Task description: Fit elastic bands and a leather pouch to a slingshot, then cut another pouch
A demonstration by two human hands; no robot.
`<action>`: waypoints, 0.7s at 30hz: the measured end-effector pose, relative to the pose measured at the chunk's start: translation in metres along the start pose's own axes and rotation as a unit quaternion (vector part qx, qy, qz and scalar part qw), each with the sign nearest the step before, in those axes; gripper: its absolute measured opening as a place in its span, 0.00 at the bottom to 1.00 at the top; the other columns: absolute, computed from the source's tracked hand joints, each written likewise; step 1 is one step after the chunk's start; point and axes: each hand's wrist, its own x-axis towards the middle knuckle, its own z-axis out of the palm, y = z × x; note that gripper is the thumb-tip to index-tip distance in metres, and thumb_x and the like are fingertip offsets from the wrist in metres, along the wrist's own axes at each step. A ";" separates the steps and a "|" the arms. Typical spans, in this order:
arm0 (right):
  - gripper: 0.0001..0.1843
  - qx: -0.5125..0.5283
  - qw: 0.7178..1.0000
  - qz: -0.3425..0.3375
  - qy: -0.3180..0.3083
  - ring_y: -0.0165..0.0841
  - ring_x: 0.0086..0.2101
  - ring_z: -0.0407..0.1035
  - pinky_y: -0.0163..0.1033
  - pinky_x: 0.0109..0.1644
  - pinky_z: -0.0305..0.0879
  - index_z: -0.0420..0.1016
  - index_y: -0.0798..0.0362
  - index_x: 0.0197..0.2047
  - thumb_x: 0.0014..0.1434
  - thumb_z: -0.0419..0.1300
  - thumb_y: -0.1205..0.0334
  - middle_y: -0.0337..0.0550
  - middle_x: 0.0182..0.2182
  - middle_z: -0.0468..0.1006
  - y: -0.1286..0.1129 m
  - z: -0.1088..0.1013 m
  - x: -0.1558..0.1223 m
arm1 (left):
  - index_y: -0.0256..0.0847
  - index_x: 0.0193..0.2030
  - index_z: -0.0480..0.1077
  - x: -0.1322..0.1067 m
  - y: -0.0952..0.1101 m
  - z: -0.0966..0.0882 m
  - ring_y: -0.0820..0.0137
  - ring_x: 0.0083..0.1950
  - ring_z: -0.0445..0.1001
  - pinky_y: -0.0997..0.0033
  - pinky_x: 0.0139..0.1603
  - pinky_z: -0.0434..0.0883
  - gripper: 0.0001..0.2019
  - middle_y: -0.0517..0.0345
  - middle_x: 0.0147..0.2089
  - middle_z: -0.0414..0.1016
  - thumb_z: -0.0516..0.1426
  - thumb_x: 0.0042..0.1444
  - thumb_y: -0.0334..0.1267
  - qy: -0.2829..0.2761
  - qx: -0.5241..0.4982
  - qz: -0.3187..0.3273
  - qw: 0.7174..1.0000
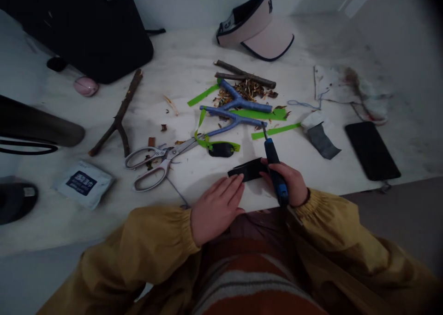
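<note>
My right hand (289,181) is closed around a blue-handled knife (275,167), its short blade pointing away from me toward the green tape strips. My left hand (216,206) lies flat with fingers stretched out, its fingertips touching the near end of a flat black strip (246,169) on the white table (180,70). My right hand's fingers touch the strip's other end. Just beyond lie a small black oval piece (221,149) and two blue-painted forked sticks (238,109) among green tape (275,131).
Scissors (157,160) lie left of my hands, a bare forked branch (119,116) farther left. A visor cap (258,26), black bag (86,28), pink object (86,86), white packet (83,182), grey cloth piece (321,139), black phone (372,149) and stained paper (346,86) surround them.
</note>
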 end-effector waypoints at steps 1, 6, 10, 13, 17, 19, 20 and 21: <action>0.19 0.001 1.000 0.006 0.000 0.38 0.42 0.79 0.44 0.43 0.79 0.68 0.47 0.48 0.53 0.65 0.65 0.46 0.46 0.81 -0.003 0.003 -0.002 | 0.31 0.59 0.64 0.001 0.005 0.006 0.61 0.65 0.63 0.62 0.64 0.63 0.26 0.45 0.66 0.63 0.55 0.60 0.47 -0.010 0.007 0.011 1.000; 0.19 0.021 1.000 0.012 0.007 0.37 0.40 0.79 0.43 0.42 0.79 0.67 0.47 0.48 0.54 0.65 0.66 0.47 0.44 0.82 -0.020 0.014 -0.001 | 0.25 0.59 0.64 0.000 -0.003 0.018 0.58 0.66 0.62 0.60 0.65 0.62 0.29 0.39 0.64 0.65 0.52 0.62 0.50 -0.028 0.023 0.015 0.999; 0.20 0.084 0.996 0.034 0.021 0.38 0.39 0.79 0.44 0.41 0.78 0.66 0.45 0.50 0.54 0.65 0.64 0.46 0.42 0.82 -0.031 0.016 0.006 | 0.24 0.60 0.64 -0.010 -0.011 0.016 0.57 0.64 0.65 0.60 0.64 0.63 0.28 0.38 0.63 0.67 0.51 0.63 0.47 -0.031 0.049 0.006 0.998; 0.24 0.148 0.983 0.039 0.099 0.40 0.33 0.79 0.48 0.38 0.77 0.62 0.42 0.54 0.56 0.63 0.58 0.42 0.37 0.82 -0.036 0.008 0.010 | 0.23 0.60 0.63 -0.016 -0.011 0.018 0.57 0.62 0.67 0.61 0.63 0.65 0.29 0.38 0.61 0.69 0.51 0.63 0.48 -0.027 0.067 0.013 0.997; 0.25 0.117 0.950 0.087 0.276 0.38 0.23 0.72 0.48 0.26 0.70 0.66 0.42 0.54 0.54 0.62 0.46 0.43 0.34 0.76 -0.041 -0.017 0.020 | 0.19 0.60 0.63 -0.022 -0.009 0.023 0.53 0.64 0.64 0.62 0.59 0.68 0.35 0.34 0.63 0.65 0.49 0.61 0.55 -0.024 0.097 0.041 0.994; 0.21 0.104 0.932 0.135 0.318 0.34 0.19 0.65 0.46 0.21 0.64 0.73 0.43 0.48 0.52 0.62 0.46 0.44 0.35 0.73 -0.046 -0.031 0.026 | 0.17 0.60 0.62 -0.024 -0.010 0.023 0.51 0.65 0.63 0.61 0.60 0.68 0.40 0.31 0.64 0.63 0.50 0.58 0.59 -0.031 0.094 0.048 0.994; 0.18 0.109 0.929 0.158 0.316 0.33 0.19 0.64 0.46 0.21 0.62 0.74 0.43 0.48 0.54 0.60 0.49 0.44 0.34 0.71 -0.050 -0.037 0.029 | 0.17 0.60 0.62 -0.025 -0.010 0.024 0.50 0.66 0.62 0.59 0.61 0.67 0.42 0.31 0.65 0.62 0.51 0.57 0.61 -0.036 0.089 0.052 0.994; 0.15 0.117 0.924 0.160 0.327 0.31 0.18 0.61 0.45 0.18 0.60 0.75 0.43 0.45 0.54 0.59 0.51 0.44 0.34 0.70 -0.054 -0.043 0.032 | 0.18 0.61 0.61 -0.026 -0.011 0.024 0.49 0.66 0.61 0.57 0.63 0.66 0.43 0.31 0.65 0.61 0.52 0.55 0.62 -0.038 0.084 0.053 0.994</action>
